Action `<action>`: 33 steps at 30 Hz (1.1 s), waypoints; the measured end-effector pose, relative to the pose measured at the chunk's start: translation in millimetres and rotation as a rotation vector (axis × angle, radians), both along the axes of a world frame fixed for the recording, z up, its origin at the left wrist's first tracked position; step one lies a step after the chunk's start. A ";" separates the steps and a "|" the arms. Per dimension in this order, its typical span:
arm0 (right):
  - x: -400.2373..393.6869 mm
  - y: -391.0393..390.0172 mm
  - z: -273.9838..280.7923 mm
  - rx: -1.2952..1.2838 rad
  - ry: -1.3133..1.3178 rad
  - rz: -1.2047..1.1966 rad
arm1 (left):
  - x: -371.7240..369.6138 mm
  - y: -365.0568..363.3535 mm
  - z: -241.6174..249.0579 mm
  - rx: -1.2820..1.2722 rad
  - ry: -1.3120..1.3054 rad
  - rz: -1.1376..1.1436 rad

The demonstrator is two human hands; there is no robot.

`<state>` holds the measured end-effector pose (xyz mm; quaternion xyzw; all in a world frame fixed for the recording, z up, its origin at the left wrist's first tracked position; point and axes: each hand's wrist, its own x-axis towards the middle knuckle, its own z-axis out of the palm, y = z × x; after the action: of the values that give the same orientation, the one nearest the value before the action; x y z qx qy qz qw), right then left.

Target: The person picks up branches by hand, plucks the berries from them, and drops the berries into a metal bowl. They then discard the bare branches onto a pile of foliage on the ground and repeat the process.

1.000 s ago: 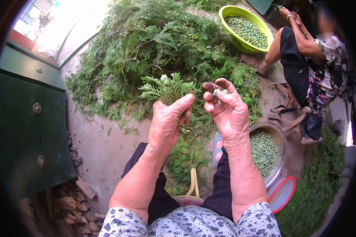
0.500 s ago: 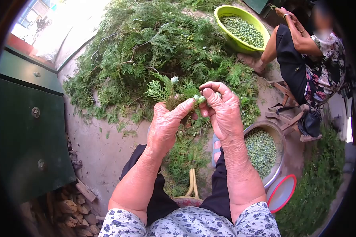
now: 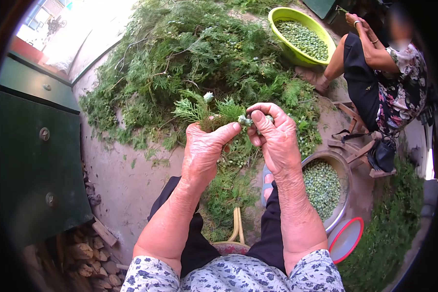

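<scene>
My left hand [image 3: 204, 148] is closed on a small green conifer sprig [image 3: 192, 109], whose feathery tips stick out above the fingers. Pale green cones [image 3: 244, 120] sit between my two hands, at the end of the sprig. My right hand [image 3: 276, 136] is closed in a pinch beside them, thumb against the fingers, with small green cones at its fingertips. Another pale cone [image 3: 208, 97] shows at the top of the sprig. To the right of my right forearm stands a metal basin [image 3: 346, 182] holding many green cones [image 3: 321, 187].
A big heap of cut conifer branches [image 3: 180, 58] lies ahead. Behind it is a yellow-green tub [image 3: 301, 58] of cones. A person [image 3: 370, 63] sits at the right on a wooden stool [image 3: 353, 117]. A red-rimmed sieve [image 3: 345, 241], firewood [image 3: 90, 258] and a green cabinet [image 3: 34, 160] stand nearby.
My right fingers have shifted slightly around the cones, and the sprig in my left hand has tilted a little to the left. The view has moved slightly.
</scene>
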<state>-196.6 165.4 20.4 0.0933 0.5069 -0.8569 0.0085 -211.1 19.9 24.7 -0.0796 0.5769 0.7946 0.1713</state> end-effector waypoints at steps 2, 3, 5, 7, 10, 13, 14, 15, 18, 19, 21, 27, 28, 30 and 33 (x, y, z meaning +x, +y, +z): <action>2.2 -0.8 5.8 0.024 -0.034 0.016 | 1.2 1.4 1.7 -0.005 0.049 0.019; 3.4 -1.7 8.9 0.166 -0.024 0.030 | 1.7 2.1 3.4 -0.010 0.097 0.035; 3.6 -3.7 9.3 0.309 -0.013 0.044 | 2.3 3.0 10.4 -0.017 0.091 0.020; 2.9 -7.0 5.8 0.561 0.124 0.000 | 2.9 3.5 14.6 -0.025 0.083 0.003; 4.0 -9.0 7.3 0.528 0.065 -0.017 | 2.9 3.0 15.2 -0.117 0.071 -0.041; 5.0 -6.7 8.7 0.504 0.015 0.011 | 2.5 1.9 12.8 -0.149 0.049 -0.093; 5.2 -5.7 9.3 0.545 0.004 0.042 | 3.4 1.8 12.6 -0.111 0.059 -0.094; 5.6 -5.0 10.8 0.545 0.004 0.041 | 3.9 1.6 12.6 -0.073 0.070 -0.095; 6.9 -3.0 11.8 0.120 -0.202 0.066 | 2.7 -2.5 14.1 0.029 0.014 -0.122; 6.8 -2.6 8.5 -0.031 -0.222 0.071 | 2.1 -2.1 13.8 0.029 0.014 -0.122; 6.5 0.2 0.5 -0.183 -0.240 0.076 | 0.9 -0.9 12.4 0.024 -0.013 -0.094; -1.5 11.3 -1.0 -0.360 -0.153 -0.042 | 2.3 0.0 15.4 -0.027 0.027 -0.204; -2.9 14.5 -3.3 -0.387 -0.106 -0.042 | 2.7 -0.4 16.4 -0.028 0.028 -0.205; -3.7 18.5 0.9 -0.392 -0.090 -0.038 | 3.7 -1.1 18.0 -0.078 0.061 -0.248; -4.4 20.5 4.3 -0.397 -0.076 -0.050 | 3.4 -0.9 11.6 -0.101 0.106 -0.291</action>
<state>-201.0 185.9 24.6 0.1344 0.3246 -0.9359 0.0247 -207.7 19.0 36.3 0.0383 0.6297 0.7347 0.2495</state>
